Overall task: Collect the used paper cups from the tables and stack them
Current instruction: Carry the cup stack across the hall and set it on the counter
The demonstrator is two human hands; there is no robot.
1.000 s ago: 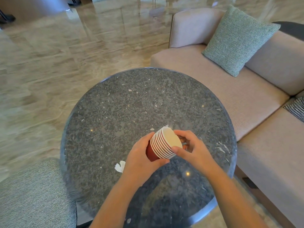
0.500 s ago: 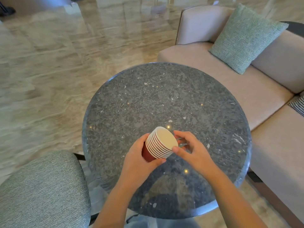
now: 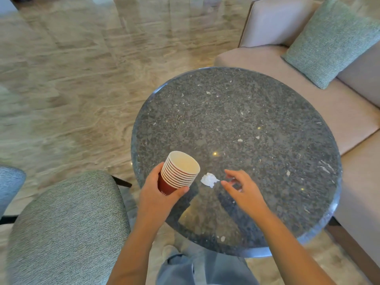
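Observation:
A stack of several red paper cups (image 3: pixel 179 172) with white rims is tilted, mouth up and to the right, over the near left edge of the round dark stone table (image 3: pixel 257 120). My left hand (image 3: pixel 159 194) grips the stack around its red base. My right hand (image 3: pixel 241 188) hovers just right of the stack with fingers apart and nothing in it. A small crumpled white scrap of paper (image 3: pixel 208 179) lies on the table between the stack and my right fingertips.
A grey-green upholstered chair (image 3: pixel 65 227) stands close at the lower left, with another seat (image 3: pixel 10 182) at the far left edge. A beige sofa (image 3: pixel 308 95) with a green cushion (image 3: pixel 331 42) runs along the table's right side. Polished marble floor (image 3: pixel 82 68) lies beyond.
My right hand has come off the cup stack and opened to the right. The stack has shifted left in my left hand. The view has swung left.

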